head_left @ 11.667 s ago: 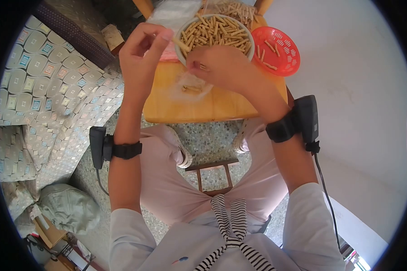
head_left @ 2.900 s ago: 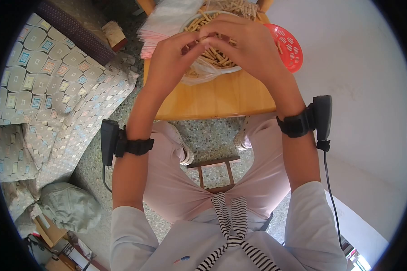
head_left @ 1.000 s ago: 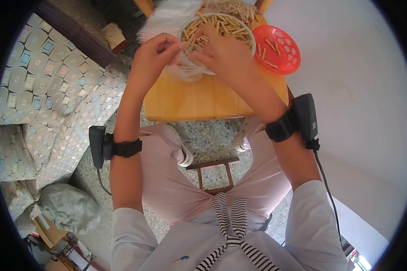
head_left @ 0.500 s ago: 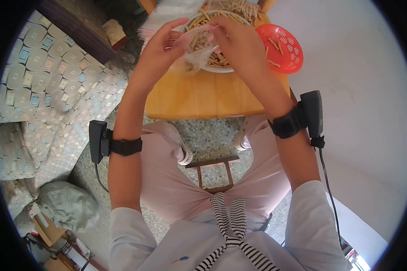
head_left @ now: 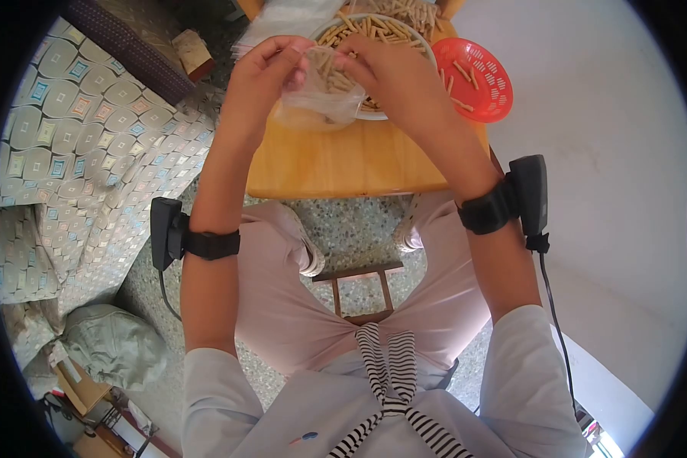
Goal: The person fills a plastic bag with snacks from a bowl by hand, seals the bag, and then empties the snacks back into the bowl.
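Note:
Between my hands a clear plastic bag hangs in front of a white bowl. My left hand is closed, its thumb and fingers pinching the left end of the bag's top edge. The right end of that edge is pinched by my right hand, which overlaps the bowl in this view. Short tan sticks fill the bowl, and some show through the clear plastic. Right of my right hand, a red slotted basket holds several similar sticks.
A stack of clear plastic bags lies behind my left hand. More tan sticks are heaped beyond the bowl. Everything rests on a wooden chair seat. A patterned cloth covers furniture at left; a white wall stands at right.
The bag's mouth, spread apart earlier, is now drawn together along its top edge. My left fingers have closed on it, and the bag hangs lower and flatter.

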### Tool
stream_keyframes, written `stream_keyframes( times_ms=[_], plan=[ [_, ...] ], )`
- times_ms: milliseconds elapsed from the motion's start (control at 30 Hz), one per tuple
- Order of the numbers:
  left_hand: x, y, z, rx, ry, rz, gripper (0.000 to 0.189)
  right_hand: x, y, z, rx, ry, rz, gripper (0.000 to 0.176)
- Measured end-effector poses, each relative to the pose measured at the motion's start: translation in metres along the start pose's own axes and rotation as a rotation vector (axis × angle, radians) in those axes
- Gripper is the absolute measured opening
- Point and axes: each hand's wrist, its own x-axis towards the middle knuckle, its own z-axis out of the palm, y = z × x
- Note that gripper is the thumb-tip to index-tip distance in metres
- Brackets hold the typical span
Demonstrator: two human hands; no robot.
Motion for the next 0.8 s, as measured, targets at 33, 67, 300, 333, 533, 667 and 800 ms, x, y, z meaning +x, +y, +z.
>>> stream_keyframes(
  times_ms=[33, 67, 300, 333, 533, 667, 800],
  plan=[
    [0.001, -0.002, -0.002, -0.154, 0.0, -0.036, 0.028, -0.002, -0.001, 0.001, 0.028, -0.022, -0.025, 0.027],
    [0.002, -0.003, -0.004, -0.154, 0.0, -0.036, 0.028, -0.003, -0.001, 0.001, 0.056, -0.044, -0.05, 0.028],
    [0.003, -0.007, -0.006, -0.527, -0.035, 0.053, 0.04, -0.001, -0.008, -0.005, 0.126, -0.221, 0.086, 0.033],
    [0.005, -0.01, -0.011, -0.566, -0.066, 0.057, 0.04, -0.001, -0.008, -0.006, 0.287, -0.299, 0.133, 0.03],
    [-0.003, 0.008, -0.001, -0.352, 0.077, 0.01, 0.034, 0.007, -0.007, -0.002, 1.043, -0.213, 0.155, 0.022],
    [-0.002, 0.001, 0.016, -0.128, 0.016, 0.102, 0.031, 0.02, 0.012, 0.018, 1.248, -0.017, 0.101, 0.025],
    [-0.003, 0.005, 0.01, 0.149, -0.028, 0.083, 0.032, 0.015, 0.008, -0.001, 1.301, -0.063, 0.293, 0.027]
  ],
)
